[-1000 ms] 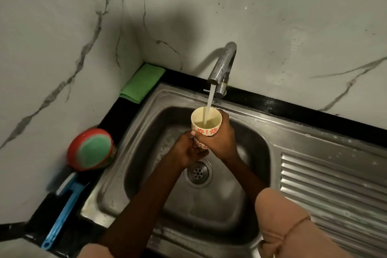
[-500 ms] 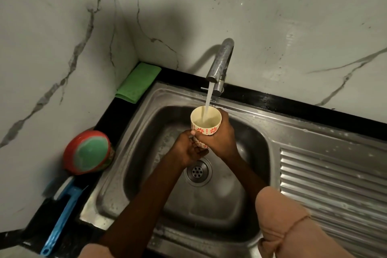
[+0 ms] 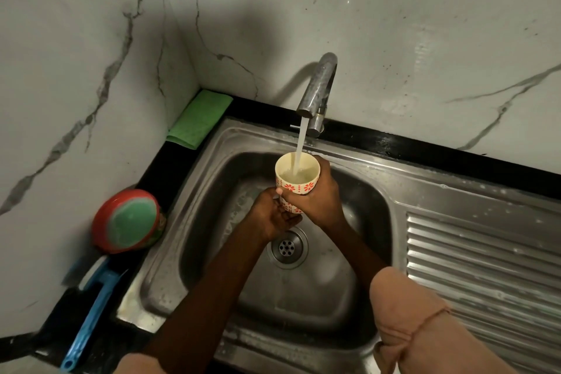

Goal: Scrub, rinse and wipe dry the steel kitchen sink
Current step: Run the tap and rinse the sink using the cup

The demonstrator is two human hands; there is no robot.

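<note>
While water runs from the faucet (image 3: 318, 91) into it: cream cup (image 3: 297, 174) with red flower pattern, upright, over the basin of the steel sink (image 3: 212, 191), directly below the spout. Right hand (image 3: 315, 200) wrapped around the cup's side, fingers curled on it. Left hand (image 3: 273, 215) under the cup's base, fingers curled against it; exact grip partly hidden. Drain (image 3: 287, 247) below both hands, at the basin floor. Ribbed drainboard (image 3: 485, 267) right of the basin. Left of the sink, on the black desk (image 3: 158, 170): folded green cloth (image 3: 198, 118) at the far corner, red round container with green scrub pad (image 3: 129, 222) nearer, blue brush (image 3: 88, 313) nearest.
</note>
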